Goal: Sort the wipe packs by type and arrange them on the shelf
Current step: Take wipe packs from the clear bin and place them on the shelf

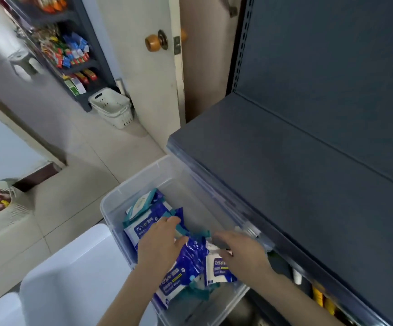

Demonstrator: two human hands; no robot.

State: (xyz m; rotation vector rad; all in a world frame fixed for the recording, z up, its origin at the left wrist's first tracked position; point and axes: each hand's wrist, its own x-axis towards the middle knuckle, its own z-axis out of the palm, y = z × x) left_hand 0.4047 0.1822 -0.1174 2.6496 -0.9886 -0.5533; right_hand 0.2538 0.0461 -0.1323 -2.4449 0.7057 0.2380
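Note:
A clear plastic bin (129, 191) stands on the floor against the shelf and holds several blue-and-white wipe packs with teal edges (143, 225). Both my hands are down inside it. My left hand (160, 243) lies over the middle of the pile, its fingers curled over the teal edge of a pack and its thumb on a crinkled blue pack (190, 257). My right hand (242, 252) pinches the top of a white-and-blue pack marked 75% (219, 271). The dark blue shelf (296, 175) to the right has no packs on its top board.
A pale lid or box (73, 278) sits left of the bin. White baskets (113, 107) are stacked on the tiled floor by a door (148, 67). A snack rack (68, 50) stands far left. Bottles (317, 295) show on the shelf's lower level.

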